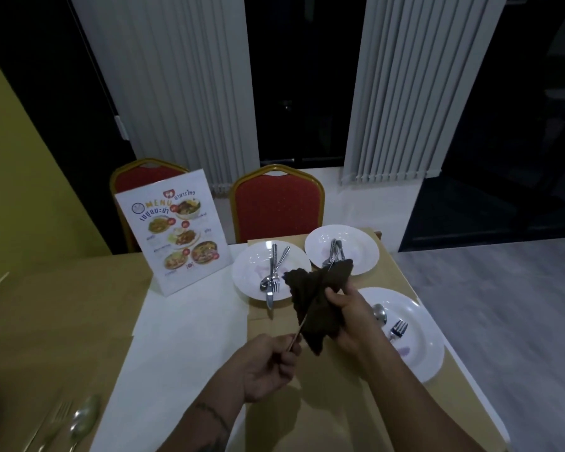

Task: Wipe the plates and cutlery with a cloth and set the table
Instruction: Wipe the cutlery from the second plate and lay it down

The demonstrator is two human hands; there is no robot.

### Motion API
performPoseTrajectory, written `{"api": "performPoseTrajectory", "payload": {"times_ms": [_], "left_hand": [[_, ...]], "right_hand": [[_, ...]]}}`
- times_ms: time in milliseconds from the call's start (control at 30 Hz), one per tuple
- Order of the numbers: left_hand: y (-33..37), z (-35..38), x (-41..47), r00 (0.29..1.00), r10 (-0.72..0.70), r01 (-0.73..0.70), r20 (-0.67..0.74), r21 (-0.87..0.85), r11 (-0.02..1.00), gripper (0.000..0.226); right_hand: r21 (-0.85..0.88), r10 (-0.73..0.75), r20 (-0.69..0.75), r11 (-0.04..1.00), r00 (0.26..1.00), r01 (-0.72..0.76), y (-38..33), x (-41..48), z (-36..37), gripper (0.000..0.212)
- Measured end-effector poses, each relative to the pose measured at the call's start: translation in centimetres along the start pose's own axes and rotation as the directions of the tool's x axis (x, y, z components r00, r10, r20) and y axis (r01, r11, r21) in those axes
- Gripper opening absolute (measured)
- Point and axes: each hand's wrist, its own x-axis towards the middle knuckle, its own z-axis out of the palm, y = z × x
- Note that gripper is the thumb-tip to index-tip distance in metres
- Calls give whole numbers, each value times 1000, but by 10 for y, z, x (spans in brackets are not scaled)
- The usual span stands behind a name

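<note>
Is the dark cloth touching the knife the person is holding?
Touching. The head view shows the dark cloth, gripped by the right hand, wrapped around the knife held by the left hand.

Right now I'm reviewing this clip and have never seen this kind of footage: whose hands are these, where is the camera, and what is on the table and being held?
There is no machine here. A person wears a wide-angle camera on the head, looking forward and down, so the two arms reaching in from the bottom are their own. The left hand grips the handle of a thin piece of cutlery; I cannot tell which kind. The right hand holds a dark cloth wrapped around its upper part, apparently wiping it. On the table are three white plates: the left plate and the far plate carry cutlery, and the near plate holds a spoon and fork. A standing menu card is at the left, with two red chairs behind. A spoon and fork lie at the bottom left.
</note>
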Motion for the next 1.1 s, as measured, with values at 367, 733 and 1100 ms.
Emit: {"api": "performPoseTrajectory", "payload": {"times_ms": [367, 733, 1100], "left_hand": [[100, 49, -26, 808, 533, -353, -250, 519, 778, 19], [134, 26, -46, 777, 616, -365, -132, 703, 611, 13], [160, 18, -47, 691, 607, -347, -392, 557, 755, 25]], "right_hand": [[-639, -144, 148, 741, 978, 206, -18, 6, 48, 28], [-705, -179, 314, 614, 932, 355, -2, 18, 79, 35], [-780, -132, 426, 448, 895, 437, 7, 13, 84, 30]]}}
